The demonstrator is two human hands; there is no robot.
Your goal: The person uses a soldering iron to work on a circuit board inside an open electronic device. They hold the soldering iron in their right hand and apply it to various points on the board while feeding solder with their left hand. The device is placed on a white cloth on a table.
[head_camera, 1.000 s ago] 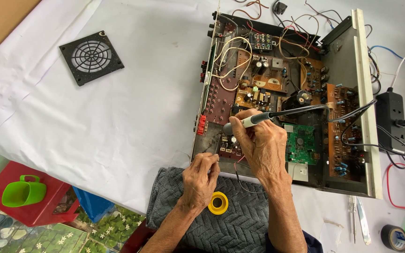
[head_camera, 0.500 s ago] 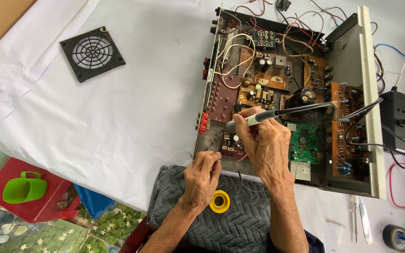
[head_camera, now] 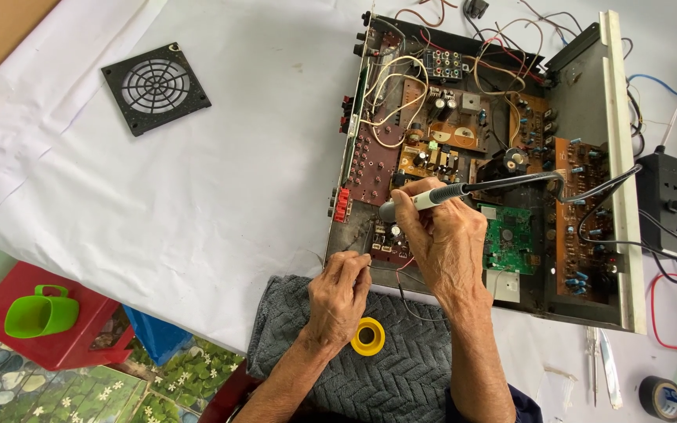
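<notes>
the soldering iron (head_camera: 432,194) lies across the open amplifier chassis (head_camera: 589,94), its tip down at the small board near the front left corner, gripped in the closed right hand (head_camera: 444,239). the left hand (head_camera: 340,294) sits just beside it at the chassis edge, fingertips pinched together on something too thin to make out. below the hands a yellow solder spool (head_camera: 367,337) rests on a grey towel (head_camera: 401,376). a black fan grille (head_camera: 156,88) lies well apart on the white sheet (head_camera: 197,196).

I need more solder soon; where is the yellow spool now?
In the head view, the yellow spool lies on the grey towel at the bottom centre, between the left hand and the right forearm.
</notes>
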